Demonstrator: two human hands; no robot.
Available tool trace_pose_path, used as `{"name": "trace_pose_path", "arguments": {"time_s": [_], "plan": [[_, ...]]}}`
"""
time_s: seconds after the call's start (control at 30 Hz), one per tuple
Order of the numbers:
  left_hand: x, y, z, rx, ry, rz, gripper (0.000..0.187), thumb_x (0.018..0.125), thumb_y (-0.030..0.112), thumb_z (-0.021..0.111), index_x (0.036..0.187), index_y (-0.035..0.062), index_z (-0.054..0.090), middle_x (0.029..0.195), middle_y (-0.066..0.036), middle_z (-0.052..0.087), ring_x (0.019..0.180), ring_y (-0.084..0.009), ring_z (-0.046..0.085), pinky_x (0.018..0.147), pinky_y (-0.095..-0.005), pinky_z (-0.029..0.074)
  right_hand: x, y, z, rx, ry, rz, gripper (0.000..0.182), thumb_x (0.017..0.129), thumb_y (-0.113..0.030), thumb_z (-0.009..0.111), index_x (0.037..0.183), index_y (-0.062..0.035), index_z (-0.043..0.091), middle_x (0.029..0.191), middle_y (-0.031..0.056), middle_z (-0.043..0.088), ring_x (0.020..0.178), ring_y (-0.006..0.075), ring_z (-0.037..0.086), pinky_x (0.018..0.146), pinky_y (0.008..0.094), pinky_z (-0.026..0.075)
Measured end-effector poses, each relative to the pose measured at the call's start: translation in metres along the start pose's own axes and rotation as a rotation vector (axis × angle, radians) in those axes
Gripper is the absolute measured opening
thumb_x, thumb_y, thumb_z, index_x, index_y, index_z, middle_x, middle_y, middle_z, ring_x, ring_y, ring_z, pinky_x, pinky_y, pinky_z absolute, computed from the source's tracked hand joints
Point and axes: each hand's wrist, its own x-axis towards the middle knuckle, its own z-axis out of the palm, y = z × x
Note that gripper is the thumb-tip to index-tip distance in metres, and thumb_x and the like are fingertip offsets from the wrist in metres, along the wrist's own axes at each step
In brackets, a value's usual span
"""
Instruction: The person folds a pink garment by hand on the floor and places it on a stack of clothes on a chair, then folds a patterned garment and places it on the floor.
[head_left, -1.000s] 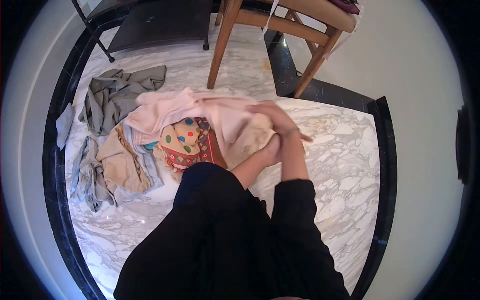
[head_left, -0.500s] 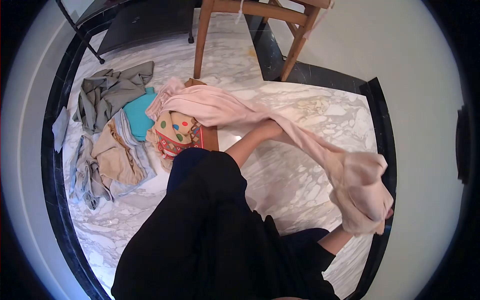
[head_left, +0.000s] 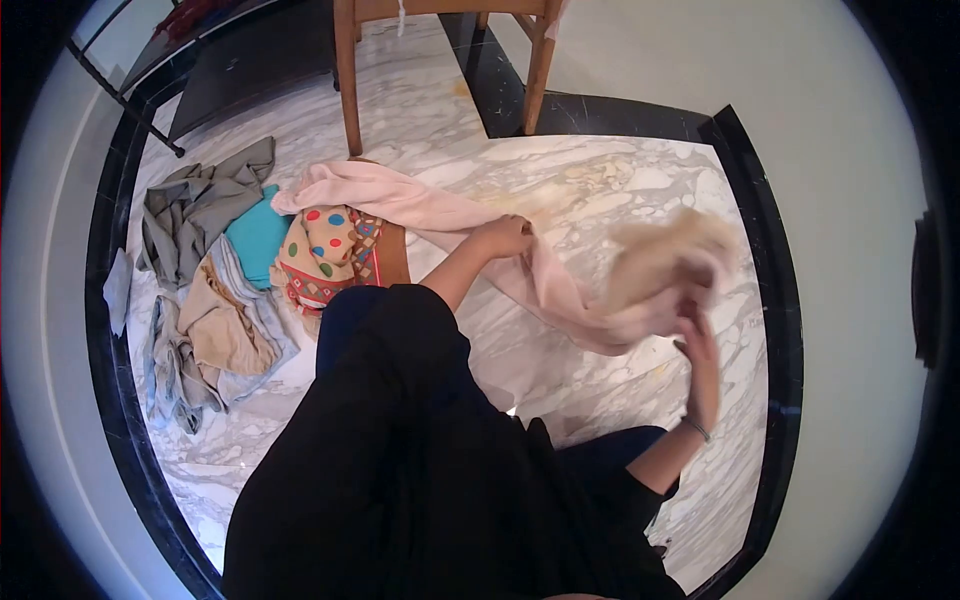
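A long pale pink cloth (head_left: 567,295), perhaps a scarf or a garment, stretches from the clothes on the left across the marble floor. My left hand (head_left: 508,237) is closed around its middle, the fingers wrapped over a fold. At the right end, a beige bunched part (head_left: 668,255) of the cloth is blurred by motion above the floor. Just below that end, my right hand (head_left: 699,350) is raised against it; blur hides whether its fingers grip the fabric. Under the left end lies a beige cloth with coloured dots and a patterned border (head_left: 325,240).
Further left lie a grey garment (head_left: 200,205), a turquoise cloth (head_left: 257,237), a beige cloth (head_left: 225,320) and a grey-blue garment (head_left: 170,350). A wooden chair (head_left: 350,90) and a dark rack (head_left: 250,75) stand behind. A wall with black skirting (head_left: 785,350) bounds the right side.
My right hand has moved up and leftward, and the cloth's right end has swung up with it. My left hand has shifted slightly left, still on the cloth. The whole view has shifted a little.
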Motion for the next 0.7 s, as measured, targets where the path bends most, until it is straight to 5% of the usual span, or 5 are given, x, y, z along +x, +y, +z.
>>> {"name": "trace_pose_path", "arguments": {"time_s": [0.17, 0.27, 0.4, 0.6, 0.7], "plan": [[-0.009, 0.014, -0.004, 0.067, -0.156, -0.091, 0.065, 0.082, 0.046, 0.059, 0.129, 0.0019, 0.051, 0.133, -0.017, 0.051, 0.122, -0.0324, 0.049, 0.1, -0.0406, 0.041, 0.08, 0.206, 0.076, -0.811, -0.119, -0.274, 0.102, 0.074, -0.049, 0.072, 0.151, -0.0113, 0.016, 0.156, 0.0185, 0.011, 0.143, 0.0404, -0.002, 0.109, 0.0634, 0.002], [-0.019, 0.02, -0.011, 0.18, -0.15, -0.212, 0.071, 0.08, 0.048, 0.062, 0.139, 0.013, 0.042, 0.146, -0.014, 0.034, 0.132, -0.0383, 0.035, 0.103, -0.0583, 0.032, 0.051, 0.175, 0.133, -0.878, -0.18, 0.247, 0.106, 0.074, -0.058, 0.069, 0.152, -0.0281, 0.004, 0.157, 0.0156, -0.007, 0.14, 0.0464, -0.014, 0.096, 0.0778, -0.003], [-0.035, 0.03, -0.029, 0.338, 0.065, -0.516, 0.083, 0.075, 0.044, 0.07, 0.146, 0.0249, 0.031, 0.156, -0.009, 0.012, 0.137, -0.052, 0.014, 0.096, -0.08, 0.019, 0.059, 0.201, 0.146, -0.811, -0.005, 0.172, 0.098, 0.074, -0.065, 0.064, 0.15, -0.0373, 0.009, 0.158, 0.012, -0.01, 0.139, 0.0481, -0.016, 0.089, 0.0824, -0.005], [-0.004, -0.014, -0.015, 0.395, -0.088, -0.532, 0.071, 0.079, 0.033, 0.069, 0.143, 0.0259, 0.037, 0.154, -0.009, 0.019, 0.135, -0.0511, 0.021, 0.093, -0.0812, 0.023, 0.056, 0.216, 0.152, -0.899, 0.207, 0.016, 0.072, 0.085, -0.059, 0.054, 0.147, -0.0341, 0.028, 0.159, 0.0035, 0.008, 0.144, 0.0381, 0.004, 0.095, 0.08, 0.0], [-0.008, -0.008, -0.016, 0.28, -0.225, -0.262, 0.062, 0.085, 0.038, 0.062, 0.137, 0.0104, 0.044, 0.147, -0.018, 0.033, 0.124, -0.0451, 0.044, 0.099, -0.0565, 0.039, 0.053, 0.21, 0.145, -0.909, 0.235, -0.013, 0.059, 0.088, -0.048, 0.055, 0.143, -0.0305, 0.039, 0.155, 0.0012, 0.023, 0.141, 0.0332, 0.021, 0.101, 0.0734, 0.013]]}}
